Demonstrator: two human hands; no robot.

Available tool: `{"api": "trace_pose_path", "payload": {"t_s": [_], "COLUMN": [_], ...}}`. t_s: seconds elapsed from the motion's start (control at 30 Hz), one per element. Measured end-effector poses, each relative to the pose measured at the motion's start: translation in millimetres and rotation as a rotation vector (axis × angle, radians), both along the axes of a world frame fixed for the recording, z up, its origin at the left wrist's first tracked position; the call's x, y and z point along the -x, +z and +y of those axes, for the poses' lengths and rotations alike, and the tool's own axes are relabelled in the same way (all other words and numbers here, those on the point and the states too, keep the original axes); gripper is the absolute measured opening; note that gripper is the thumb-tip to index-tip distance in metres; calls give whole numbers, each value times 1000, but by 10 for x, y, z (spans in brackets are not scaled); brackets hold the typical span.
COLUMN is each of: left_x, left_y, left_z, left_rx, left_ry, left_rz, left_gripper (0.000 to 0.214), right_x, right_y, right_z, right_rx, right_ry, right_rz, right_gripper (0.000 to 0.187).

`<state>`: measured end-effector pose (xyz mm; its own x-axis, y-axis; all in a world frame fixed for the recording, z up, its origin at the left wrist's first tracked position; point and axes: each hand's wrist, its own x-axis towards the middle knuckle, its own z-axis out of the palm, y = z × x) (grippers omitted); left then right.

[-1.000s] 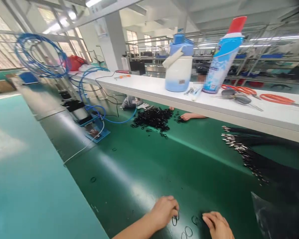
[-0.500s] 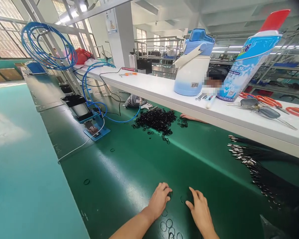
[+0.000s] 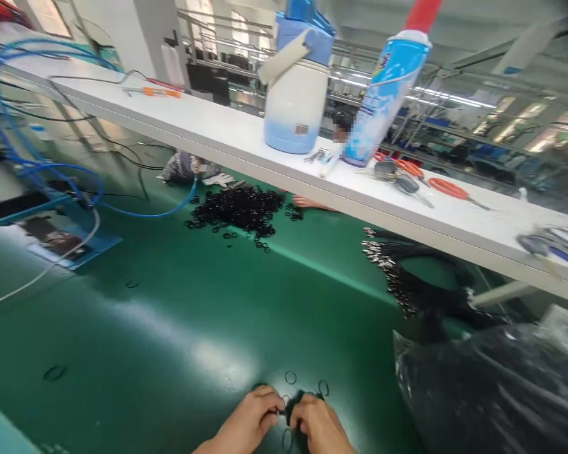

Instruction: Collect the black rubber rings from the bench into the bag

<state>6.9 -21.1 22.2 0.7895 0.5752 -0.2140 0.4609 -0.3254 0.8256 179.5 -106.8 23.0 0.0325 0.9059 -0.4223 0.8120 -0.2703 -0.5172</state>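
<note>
The left hand (image 3: 246, 424) and the right hand (image 3: 318, 427) meet fingertip to fingertip low on the green mat (image 3: 180, 328), both curled narrow around a small black ring (image 3: 284, 411). Which fingers actually pinch it cannot be told, as the knuckles hide the grip. Just beyond the fingertips lie loose rings (image 3: 290, 377), and one more sits under the wrists. Far ahead of the fingers is the big ring pile (image 3: 239, 208); ahead and to the right are black cables (image 3: 407, 284), and close to the right is a dark bag (image 3: 492, 384). To handle the ring well, I judge a light pinch with both thumbs, kept flat above the mat, is best, so that nearby rings stay unscattered.
</note>
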Motion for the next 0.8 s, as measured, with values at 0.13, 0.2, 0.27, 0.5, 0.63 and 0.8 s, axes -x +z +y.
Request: {"api": "trace_pose_path", "payload": {"t_s": [0.13,0.2,0.27,0.5,0.63,0.8], "left_x": [84,80,38,-274,-133,250], "left_y": [84,70,24,-68,23,-34], "left_z": [175,308,393,77,-35,86], "left_rx": [1,-17,-35,-3,60,39], "left_ry": [47,111,164,59,-40,60], "left_rz": [4,38,72,65,45,79], "left_gripper": [20,19,25,42,27,24], "right_x": [-230,-358,-423,-5,45,-95], "right_y": [158,191,168,-65,-48,57], "right_z": [-41,30,110,77,-144,-103], "right_rx": [-75,-115,-126,-116,-97,-164], "right_ry": [-142,-256,-354,-250,-184,-267], "right_rz": [-11,-68,-125,-56,48,40], "right_gripper": [45,43,42,40,33,44]}}
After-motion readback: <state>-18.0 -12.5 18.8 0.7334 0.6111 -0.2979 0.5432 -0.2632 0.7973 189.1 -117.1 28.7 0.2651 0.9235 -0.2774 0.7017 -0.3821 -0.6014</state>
